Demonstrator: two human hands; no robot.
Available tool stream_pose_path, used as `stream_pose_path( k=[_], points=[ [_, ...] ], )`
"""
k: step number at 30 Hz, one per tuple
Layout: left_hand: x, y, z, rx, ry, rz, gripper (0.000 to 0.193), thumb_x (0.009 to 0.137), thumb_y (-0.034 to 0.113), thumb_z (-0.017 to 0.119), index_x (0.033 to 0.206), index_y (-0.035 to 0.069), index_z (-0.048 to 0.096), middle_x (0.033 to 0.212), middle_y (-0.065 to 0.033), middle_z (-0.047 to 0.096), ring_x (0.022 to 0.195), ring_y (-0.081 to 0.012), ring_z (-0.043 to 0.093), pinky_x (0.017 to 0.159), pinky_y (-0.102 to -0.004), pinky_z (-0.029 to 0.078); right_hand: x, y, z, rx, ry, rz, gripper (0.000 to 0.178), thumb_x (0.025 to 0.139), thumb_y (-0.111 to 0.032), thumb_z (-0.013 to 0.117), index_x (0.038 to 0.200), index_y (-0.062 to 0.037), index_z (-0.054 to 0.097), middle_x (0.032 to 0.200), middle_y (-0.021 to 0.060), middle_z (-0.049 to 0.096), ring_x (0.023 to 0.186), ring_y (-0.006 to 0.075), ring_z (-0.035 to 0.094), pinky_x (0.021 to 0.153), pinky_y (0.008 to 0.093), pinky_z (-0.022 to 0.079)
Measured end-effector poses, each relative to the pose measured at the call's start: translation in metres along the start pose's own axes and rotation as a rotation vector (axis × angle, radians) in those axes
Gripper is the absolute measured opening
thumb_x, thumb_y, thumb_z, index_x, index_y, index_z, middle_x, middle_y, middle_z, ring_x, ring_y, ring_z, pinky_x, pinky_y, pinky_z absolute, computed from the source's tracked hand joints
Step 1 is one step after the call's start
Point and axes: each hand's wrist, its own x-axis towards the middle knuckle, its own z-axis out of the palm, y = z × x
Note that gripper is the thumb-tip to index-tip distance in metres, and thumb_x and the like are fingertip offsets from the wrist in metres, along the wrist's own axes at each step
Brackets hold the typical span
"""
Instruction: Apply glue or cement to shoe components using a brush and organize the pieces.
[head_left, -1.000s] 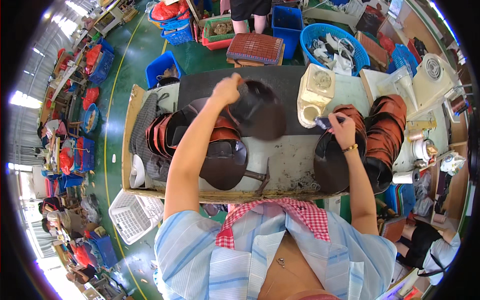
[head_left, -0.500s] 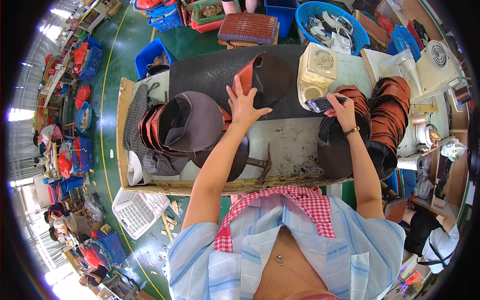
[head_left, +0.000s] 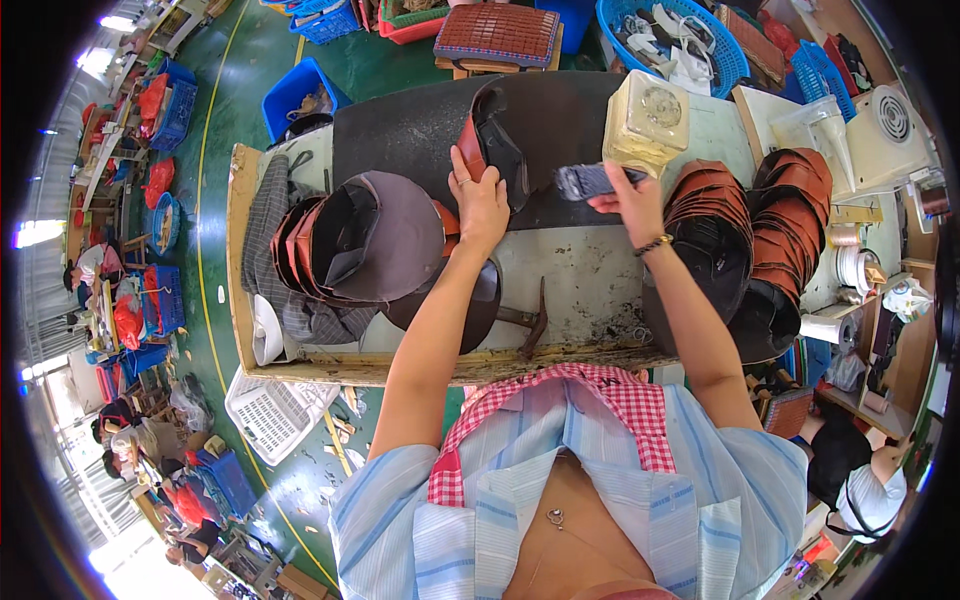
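On the black mat [head_left: 400, 130], a curved red-brown and black leather piece [head_left: 495, 130] stands on edge, partly folded round. My left hand [head_left: 478, 205] grips its near edge, fingers on the red-brown outer face. My right hand [head_left: 632, 205] holds a dark, worn brush [head_left: 590, 182] pointing left toward the leather piece, a gap between them. Just behind that hand is a yellowed glue pot [head_left: 647, 115], its front opening hidden by the hand. Beside my left forearm sits a nested stack of curved leather pieces [head_left: 380, 235].
Two tall stacks of red-brown curved pieces [head_left: 790, 225] rise on the right of the table. A hammer [head_left: 535, 320] lies near the front edge. Grey checked cloth [head_left: 262, 230] is bunched at the left. A blue basket [head_left: 720, 50] stands behind; a white crate [head_left: 275, 415] is on the floor.
My right hand has brought the brush from beside the glue pot leftward. My left hand has gone from spread fingers to a grip on the leather piece, which has been turned slightly.
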Motion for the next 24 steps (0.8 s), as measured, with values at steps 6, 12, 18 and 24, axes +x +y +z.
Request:
stream_pose_path(
  k=[6,12,18,24],
  points=[
    [-0.004,0.010,0.001,0.111,0.001,0.026,0.012,0.083,0.006,0.059,0.094,0.005,0.056,0.147,-0.0316,0.004,0.121,-0.0550,0.028,0.100,-0.0542,0.032,0.033,0.059,0.061,-0.437,0.095,-0.405,0.038,0.091,-0.035,0.057,0.087,0.0021,0.066,0.062,0.0155,0.064,0.051,0.0201,0.066,0.049,0.0301,0.051],
    [-0.001,0.011,0.001,0.114,-0.024,-0.010,0.015,0.081,0.005,0.060,0.095,0.005,0.056,0.145,-0.0342,0.007,0.118,-0.0547,0.032,0.098,-0.0561,0.033,0.045,0.045,0.033,-0.741,0.099,-0.776,0.028,0.089,-0.029,0.060,0.096,-0.0030,0.067,0.069,0.0150,0.065,0.053,0.0251,0.063,0.048,0.0309,0.049],
    [0.045,0.057,-0.045,0.268,0.052,-0.088,0.021,0.079,0.007,0.059,0.100,0.007,0.059,0.145,-0.0286,0.016,0.121,-0.0544,0.033,0.090,-0.0536,0.042,-0.006,-0.001,0.014,-0.119,0.071,-0.266,0.038,0.089,-0.030,0.064,0.097,0.0071,0.064,0.071,0.0101,0.066,0.053,0.0141,0.064,0.048,0.0231,0.051],
    [0.119,-0.023,-0.099,0.511,-0.117,-0.562,0.033,0.079,0.013,0.060,0.112,0.014,0.061,0.142,-0.0184,0.029,0.123,-0.0472,0.035,0.090,-0.0537,0.044,-0.012,-0.016,-0.047,-0.285,0.104,-0.391,0.036,0.091,-0.026,0.061,0.086,0.0087,0.066,0.065,0.0067,0.065,0.055,0.0098,0.062,0.047,0.0226,0.047]
  ],
)
